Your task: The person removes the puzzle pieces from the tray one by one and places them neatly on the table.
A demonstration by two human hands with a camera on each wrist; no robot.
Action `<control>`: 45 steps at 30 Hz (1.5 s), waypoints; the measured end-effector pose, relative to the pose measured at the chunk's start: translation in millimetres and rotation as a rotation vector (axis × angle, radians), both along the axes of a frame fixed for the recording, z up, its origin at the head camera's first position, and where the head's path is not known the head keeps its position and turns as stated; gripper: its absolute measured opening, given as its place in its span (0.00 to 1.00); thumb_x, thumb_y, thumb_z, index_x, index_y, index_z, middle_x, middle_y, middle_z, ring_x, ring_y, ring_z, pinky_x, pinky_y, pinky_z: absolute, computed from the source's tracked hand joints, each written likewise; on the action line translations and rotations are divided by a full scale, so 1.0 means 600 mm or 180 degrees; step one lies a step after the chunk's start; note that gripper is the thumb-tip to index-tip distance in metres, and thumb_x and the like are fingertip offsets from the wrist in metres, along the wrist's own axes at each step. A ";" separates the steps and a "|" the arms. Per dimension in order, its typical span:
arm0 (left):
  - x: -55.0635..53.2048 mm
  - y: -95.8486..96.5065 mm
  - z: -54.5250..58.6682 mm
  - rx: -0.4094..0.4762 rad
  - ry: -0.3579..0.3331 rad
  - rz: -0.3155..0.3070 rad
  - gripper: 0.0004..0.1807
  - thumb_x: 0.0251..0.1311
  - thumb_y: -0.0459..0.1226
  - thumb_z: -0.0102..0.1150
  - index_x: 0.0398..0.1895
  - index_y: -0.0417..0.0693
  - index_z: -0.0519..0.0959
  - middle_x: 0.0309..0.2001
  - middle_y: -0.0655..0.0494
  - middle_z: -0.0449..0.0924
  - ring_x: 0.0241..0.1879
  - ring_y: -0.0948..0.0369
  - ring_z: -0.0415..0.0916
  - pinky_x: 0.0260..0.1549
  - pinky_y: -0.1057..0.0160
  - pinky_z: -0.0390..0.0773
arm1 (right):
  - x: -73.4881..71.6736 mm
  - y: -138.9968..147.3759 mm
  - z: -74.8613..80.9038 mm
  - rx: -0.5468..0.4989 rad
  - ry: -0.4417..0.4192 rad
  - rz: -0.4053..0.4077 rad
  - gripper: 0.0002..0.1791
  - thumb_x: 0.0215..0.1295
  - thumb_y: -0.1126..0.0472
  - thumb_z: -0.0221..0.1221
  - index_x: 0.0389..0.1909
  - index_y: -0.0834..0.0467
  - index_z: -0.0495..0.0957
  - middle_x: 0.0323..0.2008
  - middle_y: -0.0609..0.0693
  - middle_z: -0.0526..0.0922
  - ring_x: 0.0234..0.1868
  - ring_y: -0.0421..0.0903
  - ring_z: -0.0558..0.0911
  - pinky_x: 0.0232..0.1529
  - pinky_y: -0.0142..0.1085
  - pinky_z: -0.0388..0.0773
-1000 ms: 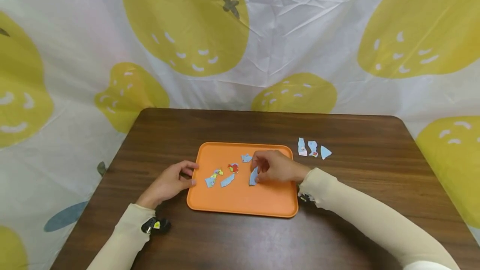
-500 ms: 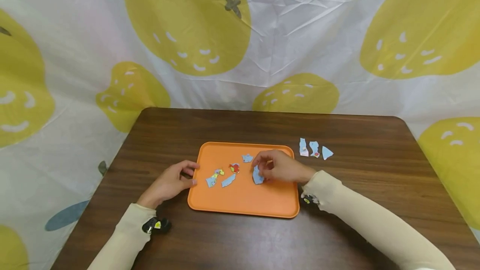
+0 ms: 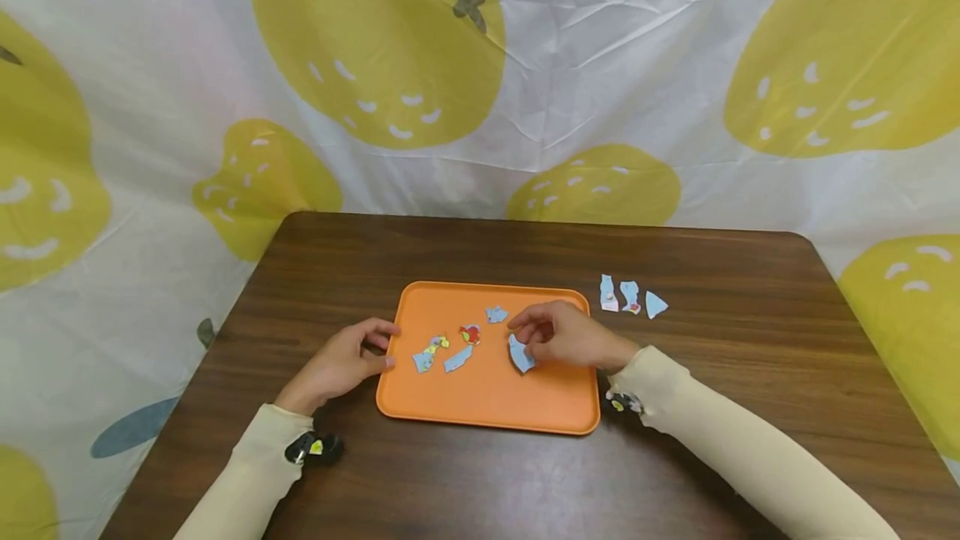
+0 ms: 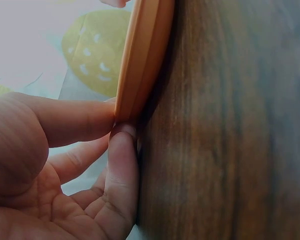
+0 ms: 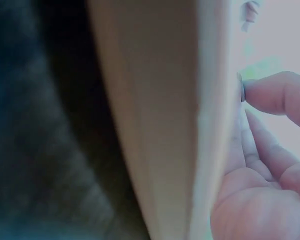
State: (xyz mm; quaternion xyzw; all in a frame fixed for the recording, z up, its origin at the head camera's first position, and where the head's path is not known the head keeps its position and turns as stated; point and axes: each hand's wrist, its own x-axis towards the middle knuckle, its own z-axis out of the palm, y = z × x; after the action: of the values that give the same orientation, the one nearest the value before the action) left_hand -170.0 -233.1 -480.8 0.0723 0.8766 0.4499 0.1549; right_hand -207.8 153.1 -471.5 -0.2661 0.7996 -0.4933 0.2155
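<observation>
An orange tray (image 3: 480,398) lies on the table, with several irregular printed puzzle pieces on it. My left hand (image 3: 341,363) holds the tray's left rim, thumb and finger pinching the edge in the left wrist view. Over the tray's right half, my right hand (image 3: 566,336) pinches a light blue puzzle piece (image 3: 519,354) with a curved edge. Left of it lie a plain blue strip piece (image 3: 458,359), a red piece (image 3: 470,335), a blue-and-yellow group (image 3: 424,360) and a small blue piece (image 3: 497,315). The right wrist view mostly shows the tray's side.
Beyond the tray's right rim, three more pieces lie on the brown table (image 3: 720,340): two printed strips, one of them a blue-and-pink piece (image 3: 608,293), and a blue triangle (image 3: 656,304). A fruit-print cloth (image 3: 450,182) hangs behind the table.
My right hand has turned the light blue piece, so its face now shows more widely, and has shifted slightly right. The left hand stays on the rim.
</observation>
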 end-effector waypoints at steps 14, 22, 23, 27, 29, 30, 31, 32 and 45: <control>-0.002 0.000 0.000 0.0013 -0.0003 -0.0004 0.23 0.65 0.33 0.71 0.63 0.47 0.80 0.52 0.42 0.81 0.35 0.57 0.79 0.36 0.59 0.78 | -0.002 0.028 0.004 -0.0141 -0.0011 -0.0226 0.24 0.64 0.77 0.56 0.61 0.68 0.81 0.34 0.57 0.85 0.31 0.50 0.86 0.35 0.40 0.86; -0.004 0.000 0.000 -0.0016 0.0016 0.0001 0.23 0.65 0.33 0.71 0.63 0.48 0.80 0.52 0.43 0.82 0.36 0.57 0.79 0.37 0.59 0.78 | 0.001 0.040 0.015 -0.0184 -0.0087 -0.0455 0.22 0.71 0.72 0.56 0.65 0.67 0.79 0.36 0.59 0.81 0.34 0.53 0.89 0.36 0.43 0.88; -0.004 0.000 -0.001 -0.0021 0.0018 0.0004 0.23 0.65 0.34 0.71 0.63 0.48 0.80 0.52 0.43 0.82 0.36 0.56 0.79 0.37 0.59 0.78 | 0.002 0.042 0.014 -0.0184 -0.0079 -0.0483 0.22 0.71 0.72 0.56 0.65 0.67 0.79 0.37 0.59 0.81 0.34 0.53 0.89 0.36 0.43 0.88; -0.004 0.000 -0.002 -0.0033 0.0023 0.0009 0.23 0.65 0.34 0.71 0.63 0.49 0.81 0.52 0.44 0.82 0.36 0.56 0.79 0.37 0.59 0.78 | 0.006 0.048 0.014 -0.0152 0.0006 -0.0559 0.22 0.73 0.69 0.59 0.67 0.65 0.78 0.38 0.61 0.81 0.31 0.53 0.88 0.33 0.42 0.87; -0.003 0.000 -0.003 -0.0035 0.0027 0.0007 0.23 0.65 0.34 0.71 0.63 0.49 0.81 0.51 0.44 0.82 0.36 0.57 0.79 0.37 0.59 0.78 | 0.010 0.053 0.015 -0.0143 0.0038 -0.0594 0.22 0.74 0.68 0.60 0.67 0.64 0.78 0.39 0.61 0.81 0.29 0.54 0.87 0.32 0.44 0.87; -0.003 0.000 -0.002 -0.0032 0.0029 0.0003 0.23 0.65 0.34 0.71 0.63 0.48 0.81 0.51 0.44 0.82 0.36 0.57 0.79 0.37 0.59 0.78 | 0.013 0.056 0.016 -0.0141 0.0057 -0.0619 0.22 0.74 0.67 0.60 0.67 0.63 0.78 0.39 0.61 0.81 0.28 0.54 0.87 0.31 0.44 0.87; -0.003 0.000 -0.002 -0.0030 0.0029 -0.0001 0.23 0.65 0.34 0.71 0.63 0.48 0.81 0.51 0.44 0.82 0.36 0.57 0.79 0.37 0.59 0.78 | 0.015 0.059 0.018 -0.0149 0.0076 -0.0646 0.22 0.74 0.66 0.61 0.67 0.63 0.78 0.39 0.61 0.82 0.28 0.54 0.87 0.31 0.45 0.87; -0.003 0.001 -0.002 -0.0027 0.0028 0.0001 0.23 0.65 0.33 0.71 0.63 0.48 0.81 0.51 0.44 0.82 0.36 0.57 0.79 0.37 0.59 0.78 | 0.017 0.063 0.019 -0.0153 0.0104 -0.0672 0.22 0.74 0.66 0.61 0.66 0.63 0.79 0.39 0.61 0.82 0.28 0.55 0.87 0.30 0.46 0.87; -0.003 0.001 0.003 -0.0075 -0.0055 0.0020 0.23 0.66 0.35 0.71 0.64 0.49 0.80 0.52 0.44 0.81 0.38 0.55 0.78 0.39 0.59 0.78 | 0.024 0.117 0.019 -0.0323 0.0207 -0.1110 0.21 0.74 0.67 0.63 0.65 0.67 0.78 0.44 0.65 0.85 0.29 0.53 0.88 0.29 0.43 0.87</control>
State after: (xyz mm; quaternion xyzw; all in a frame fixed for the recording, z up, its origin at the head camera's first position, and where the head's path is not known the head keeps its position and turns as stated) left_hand -171.9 -232.5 -479.3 0.0638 0.8807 0.4406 0.1618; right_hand -193.4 223.3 -460.2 -0.1497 0.8143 -0.5540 0.0871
